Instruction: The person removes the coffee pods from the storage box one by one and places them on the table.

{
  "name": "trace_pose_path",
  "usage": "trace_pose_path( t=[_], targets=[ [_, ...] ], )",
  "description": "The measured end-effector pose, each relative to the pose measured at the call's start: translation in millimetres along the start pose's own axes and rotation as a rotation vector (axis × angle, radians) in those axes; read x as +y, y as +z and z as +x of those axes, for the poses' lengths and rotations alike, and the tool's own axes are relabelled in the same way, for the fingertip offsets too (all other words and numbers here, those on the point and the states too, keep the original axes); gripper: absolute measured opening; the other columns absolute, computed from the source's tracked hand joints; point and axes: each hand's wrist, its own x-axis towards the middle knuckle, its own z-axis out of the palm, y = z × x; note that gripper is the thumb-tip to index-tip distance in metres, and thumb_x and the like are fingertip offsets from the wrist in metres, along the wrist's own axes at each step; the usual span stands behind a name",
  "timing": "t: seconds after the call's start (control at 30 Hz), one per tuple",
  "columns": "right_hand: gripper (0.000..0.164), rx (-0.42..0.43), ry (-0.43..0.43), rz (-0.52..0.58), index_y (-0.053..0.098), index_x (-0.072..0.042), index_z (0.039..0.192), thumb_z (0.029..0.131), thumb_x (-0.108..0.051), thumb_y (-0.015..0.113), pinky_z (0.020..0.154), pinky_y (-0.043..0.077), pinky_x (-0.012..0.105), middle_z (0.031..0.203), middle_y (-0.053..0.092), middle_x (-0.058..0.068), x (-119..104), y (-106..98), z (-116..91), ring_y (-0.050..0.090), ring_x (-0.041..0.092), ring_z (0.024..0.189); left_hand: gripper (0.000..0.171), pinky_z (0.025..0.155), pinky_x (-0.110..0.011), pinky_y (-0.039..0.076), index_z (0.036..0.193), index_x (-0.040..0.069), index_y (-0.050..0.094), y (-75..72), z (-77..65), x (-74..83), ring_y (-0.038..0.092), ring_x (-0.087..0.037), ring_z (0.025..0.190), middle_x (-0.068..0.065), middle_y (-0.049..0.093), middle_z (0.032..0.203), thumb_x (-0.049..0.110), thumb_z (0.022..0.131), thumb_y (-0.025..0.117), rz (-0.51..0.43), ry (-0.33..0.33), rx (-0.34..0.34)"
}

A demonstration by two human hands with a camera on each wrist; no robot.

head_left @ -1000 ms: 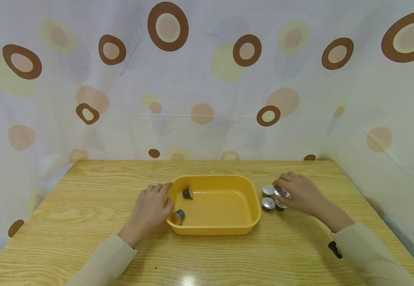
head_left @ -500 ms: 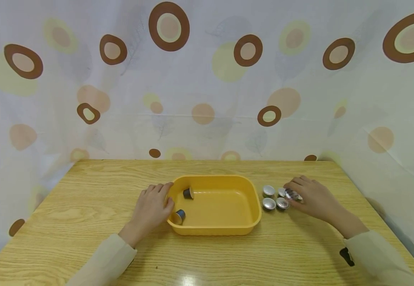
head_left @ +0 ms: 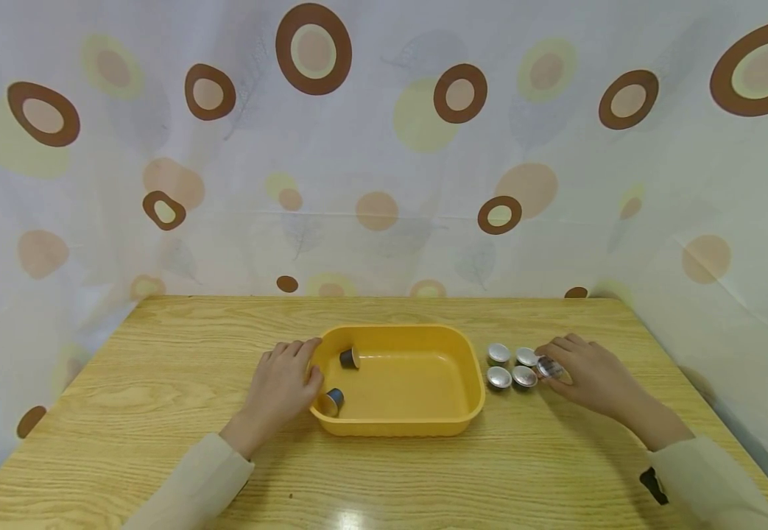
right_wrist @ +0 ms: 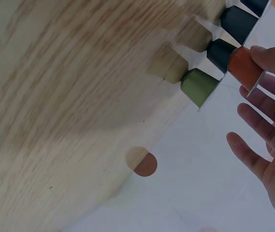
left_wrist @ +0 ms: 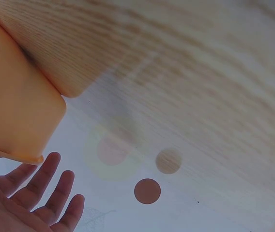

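Observation:
My right hand pinches an orange coffee capsule between thumb and fingers, its silver lid up in the head view. It stands at the right end of a group of upright capsules with silver lids, such as this front one. In the right wrist view a green capsule and a dark capsule stand close to the orange one. My left hand rests on the left rim of a yellow basin, its fingers loosely spread in the left wrist view.
Inside the basin, a black capsule lies near the back left and a blue capsule near the front left. Everything stands on a wooden table. A patterned curtain closes off the back and the right side.
The right hand has moved rightward and slightly toward me, carrying its capsule from over the group to the group's right end. Left hand, basin and the other capsules have stayed put.

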Motion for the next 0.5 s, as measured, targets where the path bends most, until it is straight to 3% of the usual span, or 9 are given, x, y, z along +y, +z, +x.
trace_pose_path(
  t=[0.5],
  targets=[
    [0.038,-0.002,-0.010,-0.005,0.064,-0.007,0.100,0.066,-0.018,0.078,0.060,0.049,0.040,0.093,0.064,0.004,2.9,2.5,-4.2,0.058,0.023,0.084,0.039,0.082,-0.043,0.046,0.123,0.012,0.055,-0.9,-0.3,0.4,0.057,-0.028,0.099,-0.006,0.064,0.108,0.023,0.085,0.054,0.006,-0.002,-0.005]
  ],
)
